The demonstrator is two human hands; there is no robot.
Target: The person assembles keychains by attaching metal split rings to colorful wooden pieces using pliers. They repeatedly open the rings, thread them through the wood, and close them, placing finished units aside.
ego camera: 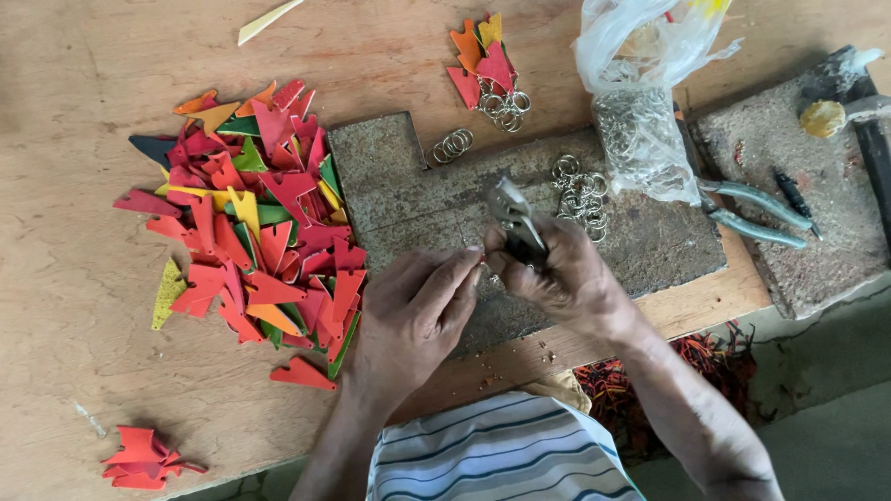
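Seen from above, left to right. A small stack of red cut-outs (141,457) lies at the bench's (65,306) near left corner; a large heap of red, orange, yellow and green leather shapes (255,218) spreads beside a grey slab (650,250). Over the slab's near edge, the left hand (413,315) pinches something small between thumb and forefinger; the item is too small to identify. Its fingertips almost meet those of the right hand (557,274), which is closed around a pair of pliers (513,215). The pliers' long axis runs up and slightly left, away from the body, with the nose pointing off from both hands. The pinched item sits just left of the pliers' handle, nearer the left hand. Further right lie loose metal rings (580,195), a plastic bag of rings (640,139) and a second pair of pliers (756,211). Finished pieces with rings (487,70) rest at top centre.
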